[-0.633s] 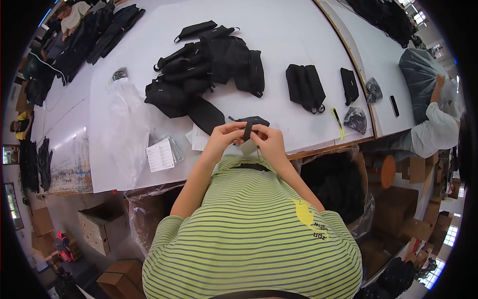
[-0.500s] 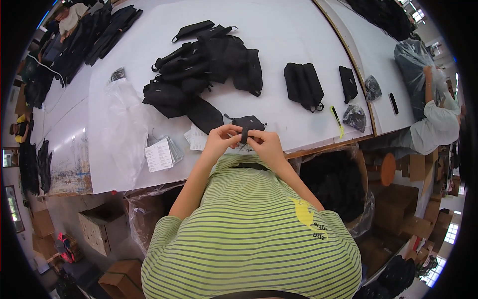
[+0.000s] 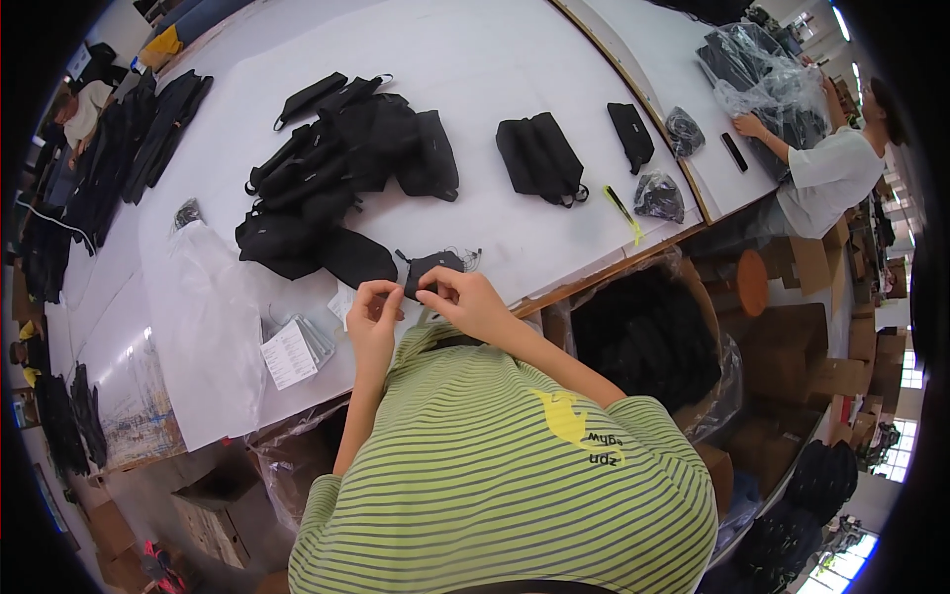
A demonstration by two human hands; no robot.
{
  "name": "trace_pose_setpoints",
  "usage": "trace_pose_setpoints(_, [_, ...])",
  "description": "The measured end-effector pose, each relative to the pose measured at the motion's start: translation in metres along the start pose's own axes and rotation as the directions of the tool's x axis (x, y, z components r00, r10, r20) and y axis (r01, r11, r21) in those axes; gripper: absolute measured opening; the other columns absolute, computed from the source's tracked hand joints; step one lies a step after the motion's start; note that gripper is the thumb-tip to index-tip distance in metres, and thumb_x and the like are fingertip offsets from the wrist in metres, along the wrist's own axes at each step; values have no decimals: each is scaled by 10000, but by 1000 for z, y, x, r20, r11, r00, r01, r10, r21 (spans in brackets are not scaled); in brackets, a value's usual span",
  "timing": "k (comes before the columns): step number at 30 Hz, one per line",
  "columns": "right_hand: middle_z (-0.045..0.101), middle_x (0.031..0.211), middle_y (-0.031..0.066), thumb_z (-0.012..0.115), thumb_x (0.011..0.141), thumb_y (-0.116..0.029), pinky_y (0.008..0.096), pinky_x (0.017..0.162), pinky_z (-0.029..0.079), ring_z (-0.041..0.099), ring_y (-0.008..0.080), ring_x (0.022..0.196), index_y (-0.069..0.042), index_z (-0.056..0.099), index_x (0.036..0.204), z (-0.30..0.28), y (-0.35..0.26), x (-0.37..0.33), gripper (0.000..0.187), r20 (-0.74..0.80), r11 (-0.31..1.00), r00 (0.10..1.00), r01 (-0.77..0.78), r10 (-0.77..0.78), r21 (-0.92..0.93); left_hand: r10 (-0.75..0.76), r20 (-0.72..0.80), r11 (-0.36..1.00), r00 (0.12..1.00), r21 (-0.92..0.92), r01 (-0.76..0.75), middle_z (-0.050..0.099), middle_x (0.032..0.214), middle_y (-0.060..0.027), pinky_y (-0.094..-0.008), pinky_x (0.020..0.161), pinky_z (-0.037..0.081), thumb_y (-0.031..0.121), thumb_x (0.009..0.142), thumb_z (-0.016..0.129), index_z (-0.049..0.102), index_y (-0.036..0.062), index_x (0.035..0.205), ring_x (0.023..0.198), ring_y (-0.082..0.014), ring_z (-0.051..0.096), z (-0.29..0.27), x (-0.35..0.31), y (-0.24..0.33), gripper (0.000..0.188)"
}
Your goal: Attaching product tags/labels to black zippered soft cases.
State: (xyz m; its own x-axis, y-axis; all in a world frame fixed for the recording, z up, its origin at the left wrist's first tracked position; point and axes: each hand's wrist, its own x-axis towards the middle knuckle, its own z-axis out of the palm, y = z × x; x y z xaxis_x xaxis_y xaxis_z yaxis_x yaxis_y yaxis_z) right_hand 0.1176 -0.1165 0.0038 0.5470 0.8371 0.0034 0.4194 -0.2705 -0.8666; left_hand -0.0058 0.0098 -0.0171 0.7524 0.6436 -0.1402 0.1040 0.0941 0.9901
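Observation:
At the near edge of the white table, my left hand [image 3: 374,315] is closed, thumb and fingertips together; what they hold is too small to make out. My right hand [image 3: 473,305] pinches a short black strap [image 3: 411,286] beside a small black pouch [image 3: 433,263]. Thin dark strings [image 3: 470,257] lie at the pouch's right side. Beyond my hands spreads a heap of black fabric bags [image 3: 341,163], one of them reaching almost to my left fingers. White printed tags [image 3: 289,356] lie in a stack left of my left hand, with another pale tag partly hidden behind it.
Clear plastic sheeting [image 3: 203,327] covers the table's left part. To the right lie a black bag [image 3: 540,158], a flat black pouch [image 3: 630,137], a yellow-green strip [image 3: 623,216] and a plastic-wrapped bundle [image 3: 658,196]. Below the edge stands a carton of black items [image 3: 648,342]. A co-worker [image 3: 836,168] handles a plastic-covered bundle.
My hands have moved slightly apart; both were on the black strap before. The view has turned, shifting the table leftward. The co-worker's hands have moved on the plastic bundle.

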Motion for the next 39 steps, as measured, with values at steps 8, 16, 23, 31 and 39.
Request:
trace_pose_setpoints(8, [536,684,-53,622,881,-139,176,614,357,478,27,672,-60,555,941,-15,0,4,120,61,723,998,-65,31,687,48,104,917,993,-398,-2,513,775,-4,-216,626,386,132,959,493,512,52,933,699,-75,480,-2,-2,25,86])
trace_pose_setpoints(16, [664,826,50,621,872,-87,219,688,452,597,78,729,-29,544,949,-22,-12,0,123,173,590,985,-150,19,793,50,176,986,983,-165,-21,511,755,32,-171,570,326,132,934,566,542,42,921,638,-27,450,6,-6,31,94])
trace_pose_setpoints(23, [694,797,105,650,871,-119,185,418,365,494,64,444,-28,501,888,-10,-16,0,176,108,575,985,-169,138,801,-19,182,988,983,-146,46,552,770,21,-169,525,317,142,937,563,550,41,910,608,-27,457,-2,-6,37,105])
trace_pose_setpoints(31, [591,612,-1,679,862,-191,182,431,317,438,37,442,-42,598,769,-10,-31,-1,193,105,548,938,-282,331,787,96,119,982,988,-174,-74,598,824,-6,-178,565,356,162,961,525,530,25,893,654,-37,464,15,-7,42,153])
trace_pose_setpoints(39, [508,553,-43,684,852,-232,185,466,274,413,35,457,-49,633,775,-13,-38,-2,206,127,560,911,-347,393,753,116,50,989,992,-102,-111,586,789,9,-192,573,387,189,948,551,559,13,888,674,-36,485,21,-8,41,186])
